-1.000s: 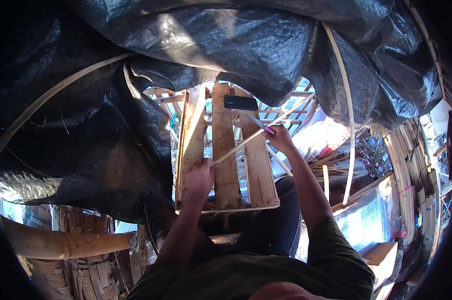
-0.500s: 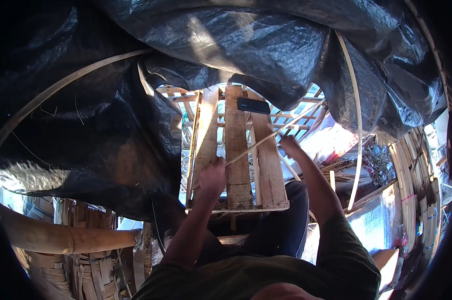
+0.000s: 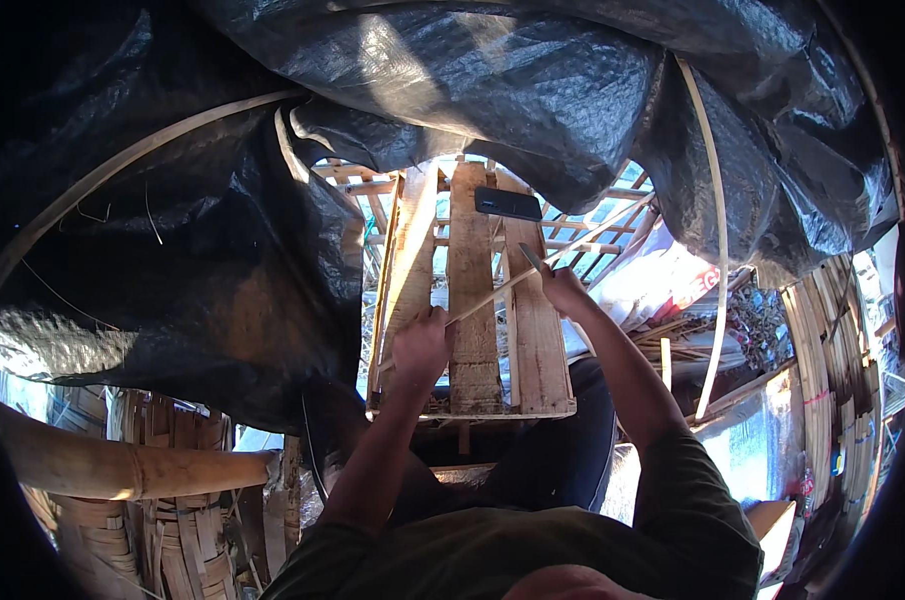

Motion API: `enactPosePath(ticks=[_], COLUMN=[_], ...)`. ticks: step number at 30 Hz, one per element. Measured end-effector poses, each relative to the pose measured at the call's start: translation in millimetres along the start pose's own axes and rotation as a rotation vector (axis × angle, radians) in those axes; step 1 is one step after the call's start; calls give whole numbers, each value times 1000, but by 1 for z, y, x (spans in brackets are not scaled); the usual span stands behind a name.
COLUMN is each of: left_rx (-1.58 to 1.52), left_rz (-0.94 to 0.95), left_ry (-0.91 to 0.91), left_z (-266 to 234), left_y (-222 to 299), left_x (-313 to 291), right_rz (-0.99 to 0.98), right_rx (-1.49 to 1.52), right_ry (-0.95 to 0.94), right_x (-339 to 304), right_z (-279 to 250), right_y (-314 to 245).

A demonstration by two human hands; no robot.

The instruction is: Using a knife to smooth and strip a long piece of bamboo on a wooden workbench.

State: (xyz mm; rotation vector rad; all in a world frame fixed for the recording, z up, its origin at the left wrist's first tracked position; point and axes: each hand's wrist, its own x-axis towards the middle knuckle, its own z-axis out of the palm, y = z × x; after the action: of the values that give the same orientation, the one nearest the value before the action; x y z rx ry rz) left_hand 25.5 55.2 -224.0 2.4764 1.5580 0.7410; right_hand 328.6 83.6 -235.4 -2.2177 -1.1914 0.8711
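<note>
A long thin pale bamboo strip (image 3: 488, 298) slants across a slatted wooden bench (image 3: 476, 377) in front of me, from lower left to upper right. My left hand (image 3: 422, 345) is closed around the strip near its lower end, over the left slats. In my closed right hand (image 3: 566, 292) is a knife (image 3: 531, 257), its short blade pointing up and left above the right slat. The blade lies close against the strip; whether it touches cannot be made out. A dark phone (image 3: 509, 204) rests on the far part of the slats.
Black plastic sheeting (image 3: 453, 80) hangs over the far side and left. A curved strip (image 3: 714, 220) stands at the right, near bundled bamboo slats (image 3: 818, 360). A thick bamboo pole (image 3: 153, 473) crosses the lower left. My legs (image 3: 563, 450) are under the bench's near edge.
My right hand has come left and slightly toward me along the strip, and the knife blade now shows clearly. My left hand keeps its hold almost in place.
</note>
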Motion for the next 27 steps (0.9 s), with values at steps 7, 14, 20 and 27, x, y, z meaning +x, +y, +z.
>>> enactPosePath(ticks=[7, 14, 20, 27], left_rx=[-20, -43, -12, -6], left_rz=[29, 41, 11, 10], left_ry=[64, 85, 74, 99], left_z=[1, 3, 3, 8], left_y=[-5, -4, -3, -6], left_x=[-4, -1, -2, -2], right_rz=[32, -160, -21, 4], right_rx=[-42, -71, -1, 39], right_ry=[-9, 62, 71, 5], right_x=[-7, 22, -17, -17], right_z=[1, 10, 13, 7], right_y=[-14, 13, -24, -29])
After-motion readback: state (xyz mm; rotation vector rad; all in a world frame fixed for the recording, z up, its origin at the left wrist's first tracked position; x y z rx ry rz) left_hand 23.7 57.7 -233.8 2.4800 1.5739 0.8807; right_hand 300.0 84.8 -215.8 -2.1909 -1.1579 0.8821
